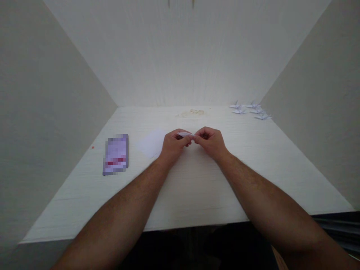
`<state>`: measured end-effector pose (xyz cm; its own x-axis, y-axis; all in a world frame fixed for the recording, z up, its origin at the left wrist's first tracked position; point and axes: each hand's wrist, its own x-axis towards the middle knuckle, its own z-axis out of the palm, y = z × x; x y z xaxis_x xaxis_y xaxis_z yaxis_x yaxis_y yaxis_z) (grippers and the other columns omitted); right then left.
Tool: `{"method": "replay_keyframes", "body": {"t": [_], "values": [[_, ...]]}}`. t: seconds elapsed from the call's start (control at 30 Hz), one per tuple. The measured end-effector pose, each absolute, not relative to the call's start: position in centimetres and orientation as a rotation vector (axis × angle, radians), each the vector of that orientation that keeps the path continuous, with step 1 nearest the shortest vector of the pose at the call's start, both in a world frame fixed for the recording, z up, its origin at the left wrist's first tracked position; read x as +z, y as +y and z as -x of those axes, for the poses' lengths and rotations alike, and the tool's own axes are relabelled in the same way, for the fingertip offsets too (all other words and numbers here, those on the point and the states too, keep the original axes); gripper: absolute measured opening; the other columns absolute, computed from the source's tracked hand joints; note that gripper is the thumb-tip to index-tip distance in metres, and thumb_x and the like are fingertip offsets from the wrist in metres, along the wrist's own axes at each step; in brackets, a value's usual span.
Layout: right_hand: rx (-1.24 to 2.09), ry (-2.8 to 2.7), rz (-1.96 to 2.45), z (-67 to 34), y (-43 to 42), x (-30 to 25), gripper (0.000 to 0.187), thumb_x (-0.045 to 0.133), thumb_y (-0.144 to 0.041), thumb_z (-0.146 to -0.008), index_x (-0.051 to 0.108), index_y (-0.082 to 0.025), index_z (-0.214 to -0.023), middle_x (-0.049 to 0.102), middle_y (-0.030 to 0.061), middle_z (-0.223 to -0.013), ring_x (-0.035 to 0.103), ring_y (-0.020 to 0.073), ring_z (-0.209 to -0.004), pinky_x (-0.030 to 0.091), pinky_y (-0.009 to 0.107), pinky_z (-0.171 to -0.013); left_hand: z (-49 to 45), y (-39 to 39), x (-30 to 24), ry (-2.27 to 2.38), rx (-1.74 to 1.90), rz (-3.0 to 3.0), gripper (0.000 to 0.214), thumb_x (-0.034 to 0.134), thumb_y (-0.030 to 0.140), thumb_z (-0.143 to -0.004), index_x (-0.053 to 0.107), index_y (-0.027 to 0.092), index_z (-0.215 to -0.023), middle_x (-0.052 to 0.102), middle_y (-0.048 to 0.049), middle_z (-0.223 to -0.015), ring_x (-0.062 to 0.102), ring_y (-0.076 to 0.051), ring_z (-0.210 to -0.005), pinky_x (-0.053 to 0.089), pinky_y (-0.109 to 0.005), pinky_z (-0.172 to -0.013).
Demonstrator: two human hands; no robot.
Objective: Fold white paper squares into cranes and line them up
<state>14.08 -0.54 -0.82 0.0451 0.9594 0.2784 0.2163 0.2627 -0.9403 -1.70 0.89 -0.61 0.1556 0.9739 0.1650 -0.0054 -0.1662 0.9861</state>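
My left hand (174, 144) and my right hand (210, 141) meet over the middle of the white table (197, 187). Both pinch a small folded piece of pale paper (185, 134) between thumbs and fingertips, held just above the tabletop. Most of the paper is hidden by the curled fingers. A flat sheet of pale paper (150, 144) lies on the table just left of my left hand.
A purple packet (116, 154) lies flat at the left. Several small folded paper cranes (251, 110) sit at the back right corner. A faint brownish smudge (193, 112) marks the table by the back wall. Plain walls close in three sides.
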Motion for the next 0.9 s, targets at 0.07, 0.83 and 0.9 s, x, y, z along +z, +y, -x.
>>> {"method": "replay_keyframes", "body": {"t": [0.07, 0.83, 0.9], "values": [[0.829, -1.425, 1.2, -14.06, -0.64, -0.81, 0.02, 0.073, -0.036, -0.071, 0.065, -0.018, -0.067, 0.064, 0.0004, -0.062, 0.053, 0.011, -0.056, 0.043, 0.027, -0.056, 1.7, 0.8, -0.58, 1.011, 1.193, -1.41, 0.02, 0.076, 0.034, -0.07, 0.069, 0.016, -0.073, 0.064, 0.0, -0.061, 0.055, -0.011, -0.057, 0.043, -0.024, -0.056], [0.891, -1.411, 1.234, -14.14, -0.78, -0.54, 0.018, 0.073, -0.032, -0.068, 0.063, -0.019, -0.061, 0.061, -0.001, -0.056, 0.05, 0.0104, -0.053, 0.04, 0.027, -0.055, 1.57, 0.87, -0.52, 0.994, 1.24, -1.329, 0.012, 0.073, 0.026, -0.068, 0.068, 0.016, -0.071, 0.057, 0.0027, -0.053, 0.048, -0.009, -0.052, 0.035, -0.023, -0.052], [0.899, -1.415, 1.238, -14.02, -0.9, -0.39, 0.018, 0.073, -0.032, -0.068, 0.062, -0.019, -0.06, 0.062, -0.001, -0.056, 0.049, 0.0101, -0.052, 0.039, 0.027, -0.055, 1.6, 0.87, -0.49, 0.993, 1.242, -1.314, 0.01, 0.073, 0.024, -0.067, 0.068, 0.016, -0.07, 0.057, 0.0031, -0.052, 0.047, -0.008, -0.051, 0.034, -0.022, -0.052]]}}
